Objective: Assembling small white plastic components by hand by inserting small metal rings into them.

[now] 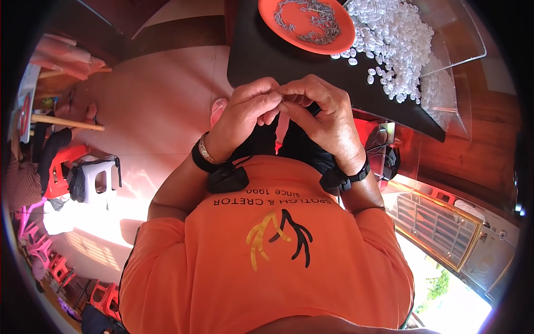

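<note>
My left hand (247, 106) and my right hand (328, 114) meet at the fingertips above my lap, just off the near edge of a black table (261, 55). Both are closed in a pinch. What lies between the fingertips is too small and covered to make out. Beyond them on the table, an orange-red plate (282, 40) carries many small grey metal pieces (322, 34) that look like screws or pins. To its right spreads a heap of small whitish oval plastic pieces (397, 47), with a few loose ones near the plate.
A clear plastic bin (453, 103) lies at the table's right end, around part of the heap. On the left stand a white stool (99, 178) and a red stool (64, 170) on a tiled floor (167, 106). A gold-framed glass panel (434, 228) is at the lower right.
</note>
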`<action>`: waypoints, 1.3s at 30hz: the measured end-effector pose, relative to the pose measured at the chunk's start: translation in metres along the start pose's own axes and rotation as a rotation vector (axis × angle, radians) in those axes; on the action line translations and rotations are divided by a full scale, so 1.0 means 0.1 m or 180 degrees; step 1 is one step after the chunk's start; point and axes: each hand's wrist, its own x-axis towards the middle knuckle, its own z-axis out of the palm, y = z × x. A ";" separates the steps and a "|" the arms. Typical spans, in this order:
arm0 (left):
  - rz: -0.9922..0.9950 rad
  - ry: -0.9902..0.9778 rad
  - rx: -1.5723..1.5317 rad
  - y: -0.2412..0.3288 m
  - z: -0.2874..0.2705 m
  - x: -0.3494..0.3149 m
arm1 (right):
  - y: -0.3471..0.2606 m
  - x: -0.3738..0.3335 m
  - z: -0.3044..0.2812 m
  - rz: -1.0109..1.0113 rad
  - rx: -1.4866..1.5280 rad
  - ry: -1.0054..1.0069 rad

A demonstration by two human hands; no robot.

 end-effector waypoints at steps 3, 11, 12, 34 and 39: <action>0.0308 0.0133 0.0072 0.01 0.05 0.01 | 0.03 0.00 -0.01 -0.0016 -0.0047 0.0095; 0.0388 0.0324 0.0790 0.05 0.12 -0.03 | 0.05 -0.03 0.01 0.0134 0.0133 0.0323; 0.0472 0.0355 0.0884 0.06 0.14 -0.04 | 0.06 -0.04 0.00 0.0136 0.0139 0.0326; 0.0737 0.0551 0.1318 -0.01 0.17 -0.03 | 0.06 -0.09 0.01 0.0239 -0.0214 0.0340; 0.0572 0.0441 0.1127 -0.03 0.14 -0.04 | 0.07 -0.09 0.03 0.0318 -0.0054 0.0383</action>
